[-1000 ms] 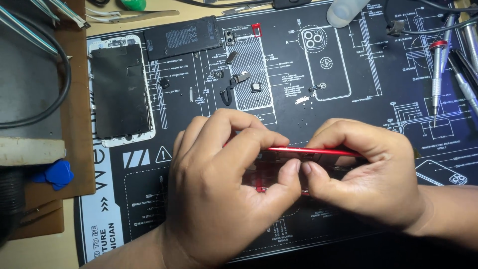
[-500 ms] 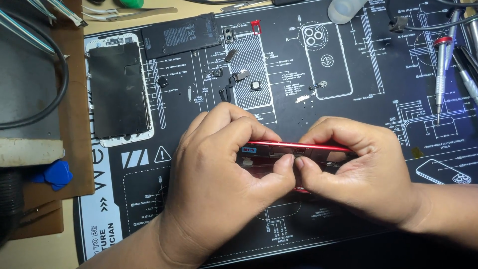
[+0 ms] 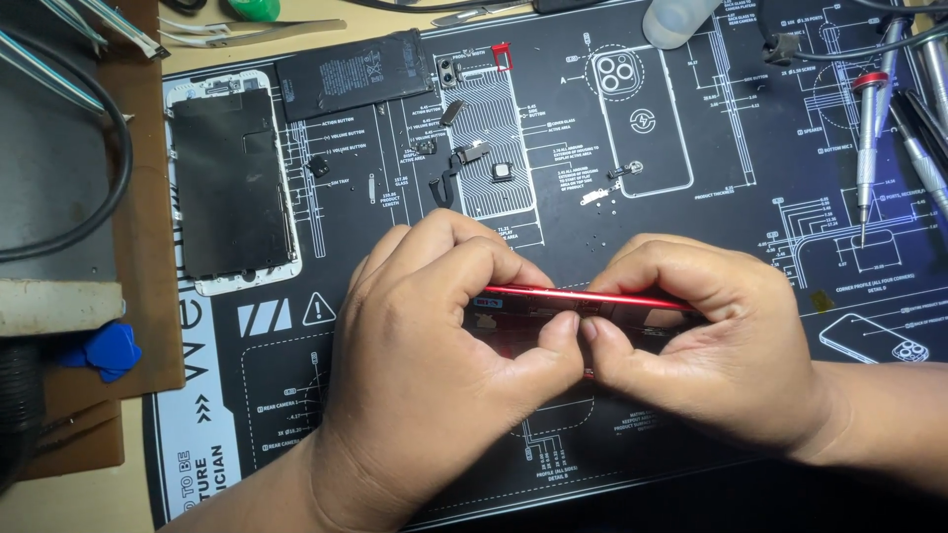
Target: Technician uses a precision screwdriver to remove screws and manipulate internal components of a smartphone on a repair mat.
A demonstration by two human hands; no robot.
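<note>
While both thumbs now meet on its near edge, the red frame [image 3: 592,297] has tilted edge-up since a second ago; left hand [image 3: 434,365] and right hand [image 3: 711,345] pinch it tight over the mat [image 3: 691,148], screen [image 3: 232,183] untouched.

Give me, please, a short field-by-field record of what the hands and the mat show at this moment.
Left hand: grips the left end of the red phone frame, thumb pressed on its edge
Right hand: grips the right end, thumb tip meeting the left thumb
Frame: held on edge above the black repair mat
Upper left of mat: phone screen, black battery
Right edge: screwdriver
</note>
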